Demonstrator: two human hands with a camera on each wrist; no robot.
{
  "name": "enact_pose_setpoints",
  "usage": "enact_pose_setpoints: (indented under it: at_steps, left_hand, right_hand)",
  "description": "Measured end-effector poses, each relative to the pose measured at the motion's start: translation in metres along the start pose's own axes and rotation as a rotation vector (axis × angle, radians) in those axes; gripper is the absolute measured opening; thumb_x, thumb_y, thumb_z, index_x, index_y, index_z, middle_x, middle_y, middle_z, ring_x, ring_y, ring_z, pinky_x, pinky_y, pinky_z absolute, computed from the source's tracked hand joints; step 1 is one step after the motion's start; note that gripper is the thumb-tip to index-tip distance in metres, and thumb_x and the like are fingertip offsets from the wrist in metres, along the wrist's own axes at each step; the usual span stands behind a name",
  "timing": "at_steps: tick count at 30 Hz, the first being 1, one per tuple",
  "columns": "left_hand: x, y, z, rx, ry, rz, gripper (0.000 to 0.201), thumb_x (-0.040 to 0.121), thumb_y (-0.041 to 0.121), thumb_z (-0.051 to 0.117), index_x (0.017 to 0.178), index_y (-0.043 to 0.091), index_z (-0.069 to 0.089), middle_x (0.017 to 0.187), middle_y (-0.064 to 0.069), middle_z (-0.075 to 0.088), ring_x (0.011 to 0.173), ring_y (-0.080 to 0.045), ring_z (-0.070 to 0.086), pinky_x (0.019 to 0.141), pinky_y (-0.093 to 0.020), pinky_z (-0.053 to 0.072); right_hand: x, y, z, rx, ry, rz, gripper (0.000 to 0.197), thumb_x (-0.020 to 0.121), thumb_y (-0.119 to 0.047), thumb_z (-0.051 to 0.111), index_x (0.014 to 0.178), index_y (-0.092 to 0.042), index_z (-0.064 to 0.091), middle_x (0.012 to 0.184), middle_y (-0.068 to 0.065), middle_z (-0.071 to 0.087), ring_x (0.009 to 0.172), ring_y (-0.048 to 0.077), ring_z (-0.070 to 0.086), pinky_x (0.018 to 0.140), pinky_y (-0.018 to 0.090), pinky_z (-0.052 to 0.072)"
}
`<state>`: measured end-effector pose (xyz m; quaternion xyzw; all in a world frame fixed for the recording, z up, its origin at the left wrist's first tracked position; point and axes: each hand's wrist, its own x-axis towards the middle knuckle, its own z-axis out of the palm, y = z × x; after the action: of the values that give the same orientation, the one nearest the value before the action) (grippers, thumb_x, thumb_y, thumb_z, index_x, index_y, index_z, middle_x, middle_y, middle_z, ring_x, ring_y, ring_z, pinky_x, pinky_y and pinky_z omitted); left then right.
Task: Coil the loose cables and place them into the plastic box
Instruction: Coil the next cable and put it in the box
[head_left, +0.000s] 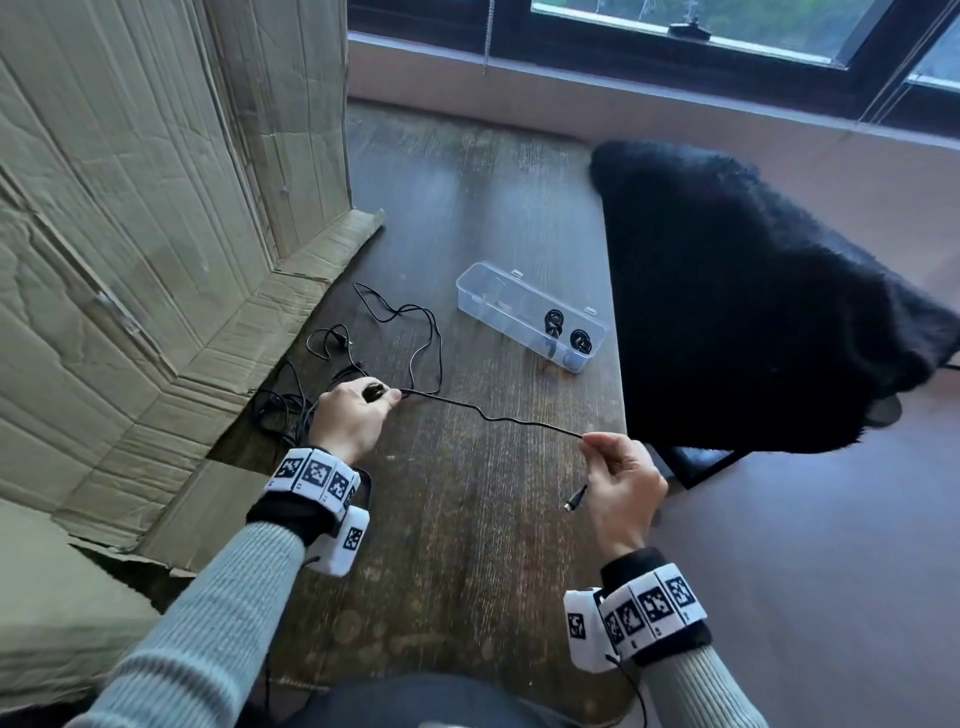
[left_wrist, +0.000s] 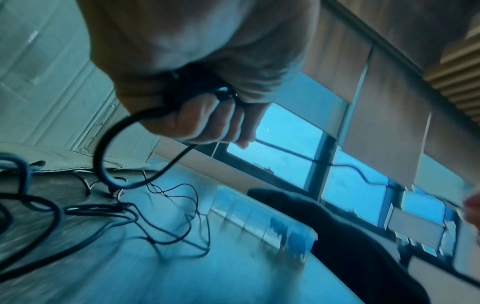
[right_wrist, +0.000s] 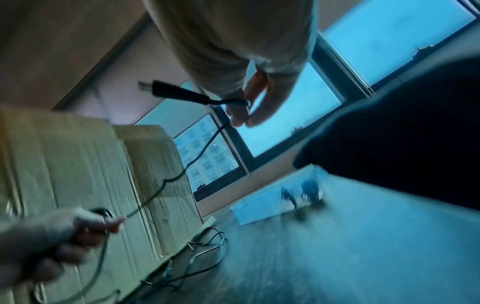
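**Hands stretching a black cable above the table**

Left hand (head_left: 350, 415) grips a small coil of black cable (head_left: 498, 415); right hand (head_left: 621, 480) pinches the same cable near its plug (head_left: 574, 501), which dangles below. Loose cables (head_left: 395, 332) lie tangled on the wooden table (head_left: 467, 545) beside cardboard (head_left: 156, 234). Farther back, the clear plastic box (head_left: 530, 314) holds two coiled cables (head_left: 566, 330).

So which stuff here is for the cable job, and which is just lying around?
For the job:
- cable held by left hand and right hand
- loose cables on the table
- plastic box
- two coiled cables inside it

Just there:
- cardboard
- black furry cover
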<state>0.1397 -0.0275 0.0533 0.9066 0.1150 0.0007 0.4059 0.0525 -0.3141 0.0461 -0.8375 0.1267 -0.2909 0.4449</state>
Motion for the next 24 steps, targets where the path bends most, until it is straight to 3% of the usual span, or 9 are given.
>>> enact_pose_setpoints:
  at_steps: [4, 7, 11, 13, 16, 20, 22, 24]
  left_hand:
    - [0.003, 0.01, -0.001, -0.006, 0.09, 0.023, 0.018, 0.086, 0.038, 0.065, 0.08, 0.022, 0.069, 0.073, -0.003, 0.067, 0.076, -0.027, 0.06, 0.067, -0.029, 0.045]
    - [-0.002, 0.022, 0.003, -0.024, 0.069, 0.1, 0.018, 0.088, 0.036, 0.064, 0.08, 0.021, 0.069, 0.071, -0.001, 0.066, 0.072, -0.023, 0.06, 0.064, -0.025, 0.041]
    - [-0.015, 0.035, 0.008, 0.013, -0.038, 0.181, 0.019, 0.089, 0.035, 0.063, 0.081, 0.02, 0.069, 0.067, 0.0, 0.065, 0.069, -0.021, 0.06, 0.061, -0.026, 0.041]
    - [-0.022, 0.04, 0.01, 0.113, -0.116, 0.246, 0.02, 0.089, 0.038, 0.062, 0.083, 0.02, 0.069, 0.066, 0.002, 0.064, 0.071, -0.022, 0.061, 0.063, -0.028, 0.046]
    - [-0.032, 0.047, 0.014, 0.238, -0.212, 0.308, 0.023, 0.088, 0.042, 0.06, 0.083, 0.021, 0.067, 0.069, 0.003, 0.064, 0.074, -0.022, 0.061, 0.067, -0.031, 0.049]
    - [-0.039, 0.056, 0.018, 0.253, -0.333, 0.345, 0.022, 0.085, 0.042, 0.063, 0.08, 0.021, 0.067, 0.071, 0.004, 0.065, 0.075, -0.019, 0.061, 0.069, -0.03, 0.049]
    - [-0.037, 0.059, 0.016, 0.167, -0.448, 0.327, 0.018, 0.083, 0.038, 0.067, 0.078, 0.021, 0.069, 0.071, 0.003, 0.067, 0.07, -0.013, 0.06, 0.069, -0.028, 0.047]
    - [-0.036, 0.059, 0.012, 0.01, -0.55, 0.296, 0.02, 0.079, 0.037, 0.071, 0.073, 0.018, 0.069, 0.062, 0.003, 0.062, 0.058, -0.009, 0.052, 0.061, -0.027, 0.044]
  right_hand:
    - [0.001, 0.003, -0.006, -0.008, -0.034, -0.006, 0.014, 0.079, 0.0, 0.075, 0.084, -0.013, 0.075, 0.079, -0.001, 0.069, 0.075, 0.0, 0.064, 0.069, 0.007, 0.047]
    - [0.007, 0.011, -0.009, -0.045, -0.07, 0.086, 0.018, 0.077, -0.001, 0.077, 0.079, -0.02, 0.075, 0.076, -0.001, 0.07, 0.071, -0.003, 0.064, 0.069, 0.005, 0.047]
    - [0.022, 0.022, -0.009, 0.074, -0.275, 0.365, 0.015, 0.085, -0.014, 0.072, 0.086, -0.029, 0.075, 0.087, -0.006, 0.075, 0.085, 0.009, 0.07, 0.086, 0.03, 0.056]
    - [0.031, 0.013, -0.013, 0.066, -0.243, 0.377, 0.015, 0.092, -0.017, 0.063, 0.096, -0.028, 0.073, 0.098, -0.003, 0.074, 0.088, 0.009, 0.068, 0.088, 0.033, 0.055]
    - [0.038, -0.02, -0.014, 0.031, -0.254, 0.182, 0.019, 0.095, -0.018, 0.057, 0.107, -0.019, 0.072, 0.111, -0.001, 0.069, 0.099, 0.009, 0.064, 0.09, 0.028, 0.052]
    - [0.023, -0.051, 0.009, -0.01, -0.635, -0.102, 0.03, 0.099, -0.02, 0.052, 0.126, -0.018, 0.063, 0.133, -0.006, 0.059, 0.127, 0.007, 0.049, 0.107, 0.025, 0.038]
    - [0.012, -0.049, 0.026, -0.096, -0.708, -0.213, 0.035, 0.1, -0.014, 0.048, 0.134, -0.019, 0.056, 0.145, -0.005, 0.048, 0.141, 0.012, 0.033, 0.115, 0.028, 0.026]
    - [0.005, -0.046, 0.036, -0.172, -0.749, -0.282, 0.037, 0.1, -0.019, 0.045, 0.136, -0.024, 0.053, 0.147, -0.006, 0.047, 0.143, 0.016, 0.03, 0.116, 0.037, 0.025]
